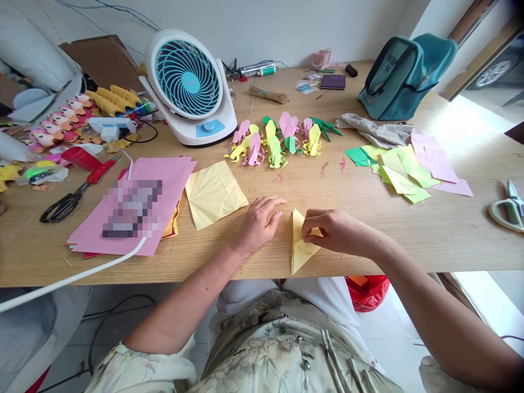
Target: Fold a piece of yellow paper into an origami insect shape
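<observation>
Near the front edge of the table, a yellow sheet of paper [302, 256] lies folded into a triangle. My right hand [336, 232] is over its right side, thumb and curled fingers closed on the paper and hiding part of it. To the left of the triangle, my left hand [261, 222] rests low over the wood with its fingers stretched out and nothing in them. A second yellow sheet [216, 192], opened flat and marked with creases, lies just beyond my left hand.
Several folded paper figures [272, 144] stand at the back middle beside a white fan [186, 82]. Loose coloured sheets [405, 172] and scissors [510, 210] lie to the right. Pink paper [164, 174], a blurred-out device and black-handled scissors [67, 204] are on the left.
</observation>
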Motion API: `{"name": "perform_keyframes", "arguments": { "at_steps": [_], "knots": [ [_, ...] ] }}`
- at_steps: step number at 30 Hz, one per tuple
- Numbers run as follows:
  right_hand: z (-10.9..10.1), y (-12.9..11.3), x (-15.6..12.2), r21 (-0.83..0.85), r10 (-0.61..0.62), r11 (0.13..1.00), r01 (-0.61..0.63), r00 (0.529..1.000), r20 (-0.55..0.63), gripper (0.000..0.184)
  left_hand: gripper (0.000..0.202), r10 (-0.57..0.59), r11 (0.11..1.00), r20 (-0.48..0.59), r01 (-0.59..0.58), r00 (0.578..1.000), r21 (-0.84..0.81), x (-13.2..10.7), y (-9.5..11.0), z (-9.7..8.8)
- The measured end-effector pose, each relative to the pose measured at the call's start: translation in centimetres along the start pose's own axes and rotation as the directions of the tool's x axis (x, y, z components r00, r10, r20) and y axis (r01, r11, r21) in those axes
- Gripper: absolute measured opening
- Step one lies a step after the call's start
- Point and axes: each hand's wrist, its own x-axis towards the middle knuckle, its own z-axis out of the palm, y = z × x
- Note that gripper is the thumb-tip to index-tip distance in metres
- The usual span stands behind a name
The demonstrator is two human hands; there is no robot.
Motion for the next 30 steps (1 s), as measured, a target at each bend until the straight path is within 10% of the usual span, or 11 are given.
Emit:
{"name": "perform_keyframes", "arguments": {
  "at_steps": [7,15,30],
  "knots": [
    [-0.9,-0.5,-0.4,0.016,-0.044,0.999,0.044,0.999,-0.009,0.013,0.061,0.244,0.97,0.255,-0.24,0.935,-0.047,0.1,1.3,-1.0],
    [-1.2,-1.2,-1.8,-0.107,-0.104,0.989,0.102,0.994,-0.016,0.017,0.018,0.32,0.929,0.271,-0.357,0.908,0.1,-0.2,1.2,-0.4],
    [-4.7,-1.5,2.3,-0.187,0.116,0.982,-0.031,0.878,0.465,0.034,0.039,0.349,0.926,0.43,-0.377,0.833,-0.022,1.4,2.1,-1.5]
  ]
}}
